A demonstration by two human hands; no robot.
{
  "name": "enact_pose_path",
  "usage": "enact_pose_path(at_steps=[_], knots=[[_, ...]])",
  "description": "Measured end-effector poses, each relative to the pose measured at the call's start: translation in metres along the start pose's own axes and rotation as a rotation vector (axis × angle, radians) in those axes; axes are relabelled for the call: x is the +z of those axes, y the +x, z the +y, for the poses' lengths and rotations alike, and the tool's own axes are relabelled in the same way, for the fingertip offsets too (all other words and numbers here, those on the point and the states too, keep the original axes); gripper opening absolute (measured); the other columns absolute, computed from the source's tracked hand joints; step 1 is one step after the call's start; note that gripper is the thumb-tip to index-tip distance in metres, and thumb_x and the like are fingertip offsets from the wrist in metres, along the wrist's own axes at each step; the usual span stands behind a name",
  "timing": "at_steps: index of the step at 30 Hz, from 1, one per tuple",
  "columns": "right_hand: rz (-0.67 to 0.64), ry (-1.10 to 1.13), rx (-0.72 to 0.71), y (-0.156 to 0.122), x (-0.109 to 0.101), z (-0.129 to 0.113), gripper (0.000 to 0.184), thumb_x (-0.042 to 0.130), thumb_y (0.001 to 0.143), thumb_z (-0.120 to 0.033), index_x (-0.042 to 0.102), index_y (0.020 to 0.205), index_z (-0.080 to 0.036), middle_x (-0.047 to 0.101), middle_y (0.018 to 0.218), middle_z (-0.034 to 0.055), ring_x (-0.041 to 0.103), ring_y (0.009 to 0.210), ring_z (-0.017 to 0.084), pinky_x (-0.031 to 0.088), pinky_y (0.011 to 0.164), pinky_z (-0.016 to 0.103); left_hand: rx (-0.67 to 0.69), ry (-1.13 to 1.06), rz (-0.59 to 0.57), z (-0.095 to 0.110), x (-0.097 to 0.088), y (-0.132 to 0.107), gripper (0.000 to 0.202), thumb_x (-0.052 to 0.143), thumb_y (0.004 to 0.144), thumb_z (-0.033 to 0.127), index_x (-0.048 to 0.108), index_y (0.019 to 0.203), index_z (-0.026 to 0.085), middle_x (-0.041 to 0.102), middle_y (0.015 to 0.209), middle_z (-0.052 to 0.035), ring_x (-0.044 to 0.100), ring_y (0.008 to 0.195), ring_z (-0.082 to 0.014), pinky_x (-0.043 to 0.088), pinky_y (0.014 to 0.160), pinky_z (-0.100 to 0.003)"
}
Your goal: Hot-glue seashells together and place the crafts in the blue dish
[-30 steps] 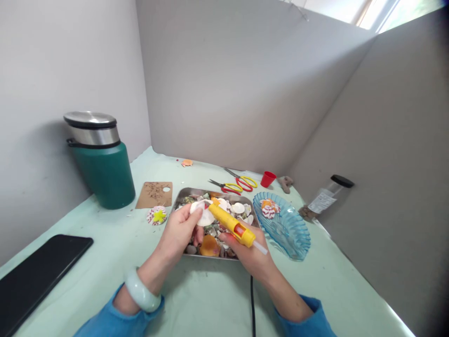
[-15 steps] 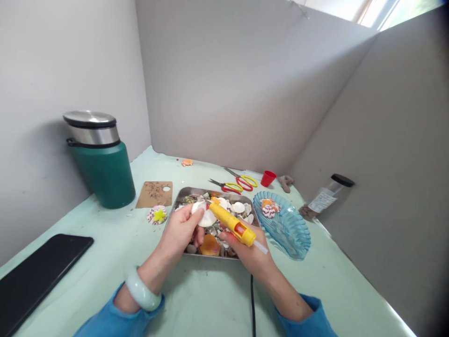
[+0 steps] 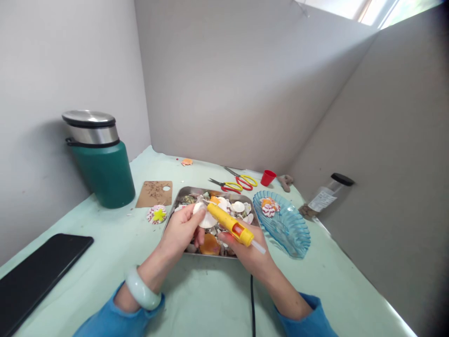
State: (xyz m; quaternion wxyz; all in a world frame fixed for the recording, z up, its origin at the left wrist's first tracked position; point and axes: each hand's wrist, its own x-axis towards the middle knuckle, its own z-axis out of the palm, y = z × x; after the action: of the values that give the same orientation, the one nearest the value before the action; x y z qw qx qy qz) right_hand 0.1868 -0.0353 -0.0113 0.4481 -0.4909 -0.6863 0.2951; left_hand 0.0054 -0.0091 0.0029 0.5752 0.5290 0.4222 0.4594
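My left hand (image 3: 181, 230) pinches a white seashell (image 3: 205, 219) above a metal tray (image 3: 182, 193) filled with several shells. My right hand (image 3: 249, 255) grips a yellow glue gun (image 3: 229, 223), whose nozzle points left and touches the top of that shell. A clear glue stick pokes out of the gun's back end and a black cord (image 3: 251, 304) runs down toward me. Both hands hover over the tray's near half.
A green flask with a steel lid (image 3: 101, 161) stands at the left, a black tablet (image 3: 33, 274) lies near left. A brown card (image 3: 155, 194), a decorated shell (image 3: 157, 215), two scissors (image 3: 235, 183), a red cup (image 3: 268, 178), a blue glass dish (image 3: 286, 224) and a jar (image 3: 328, 195) surround the tray.
Both hands have shifted very slightly; the glue gun's nozzle stays at the shell. Otherwise the scene is the same.
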Motion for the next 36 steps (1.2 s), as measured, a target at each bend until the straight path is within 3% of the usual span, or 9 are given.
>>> enact_pose_path(at_steps=[7,13,17,25,32,36], knots=[[-0.036,0.174,0.106,0.005,-0.005,-0.002,0.029,0.068,0.077,-0.044,0.070,0.085,-0.017,0.068,0.078,0.0047,0.060,0.071,0.019,0.048,0.063,0.029,0.028,-0.029,0.028,0.000,0.000,-0.001,0.028,0.056,0.081,0.045,0.049,0.074,0.019,0.052,0.036,0.0046,0.042,0.032,-0.0093,0.032,0.037,-0.018],[-0.071,0.264,0.184,0.005,-0.006,0.000,0.033,0.068,0.075,-0.047,0.070,0.088,-0.018,0.053,0.055,-0.0011,0.050,0.053,0.014,0.040,0.047,0.024,0.022,-0.050,-0.005,0.002,0.001,-0.001,0.028,0.057,0.080,0.045,0.051,0.074,0.019,0.052,0.036,0.0046,0.041,0.032,-0.0089,0.031,0.037,-0.018],[-0.099,0.296,0.282,0.005,-0.007,0.001,0.038,0.068,0.074,-0.050,0.068,0.089,-0.015,0.047,0.050,-0.0046,0.040,0.045,0.009,0.034,0.043,0.022,0.029,-0.067,0.025,0.002,0.001,-0.001,0.028,0.058,0.080,0.044,0.051,0.073,0.018,0.052,0.036,0.0044,0.041,0.033,-0.0088,0.031,0.039,-0.018],[-0.127,0.410,0.312,0.008,-0.011,-0.005,0.039,0.066,0.074,-0.053,0.062,0.079,-0.014,0.043,0.043,-0.0070,0.036,0.039,0.007,0.030,0.042,0.022,0.036,-0.117,0.084,0.003,0.000,0.000,0.028,0.057,0.082,0.045,0.054,0.075,0.017,0.050,0.036,0.0049,0.038,0.034,-0.0082,0.029,0.038,-0.018],[-0.187,0.445,0.334,0.007,-0.014,-0.005,0.042,0.066,0.073,-0.053,0.062,0.082,-0.013,0.044,0.042,-0.0070,0.034,0.038,0.007,0.027,0.042,0.022,0.026,-0.165,0.159,0.006,0.001,-0.001,0.030,0.061,0.078,0.046,0.055,0.079,0.016,0.047,0.035,0.0064,0.036,0.033,-0.0070,0.027,0.037,-0.017],[-0.191,0.476,0.324,0.007,-0.014,-0.003,0.040,0.065,0.075,-0.052,0.063,0.085,-0.013,0.044,0.042,-0.0071,0.034,0.039,0.007,0.029,0.043,0.022,0.036,-0.121,0.135,0.004,0.000,-0.001,0.029,0.057,0.081,0.045,0.054,0.079,0.017,0.046,0.034,0.0065,0.034,0.033,-0.0070,0.024,0.038,-0.018]])
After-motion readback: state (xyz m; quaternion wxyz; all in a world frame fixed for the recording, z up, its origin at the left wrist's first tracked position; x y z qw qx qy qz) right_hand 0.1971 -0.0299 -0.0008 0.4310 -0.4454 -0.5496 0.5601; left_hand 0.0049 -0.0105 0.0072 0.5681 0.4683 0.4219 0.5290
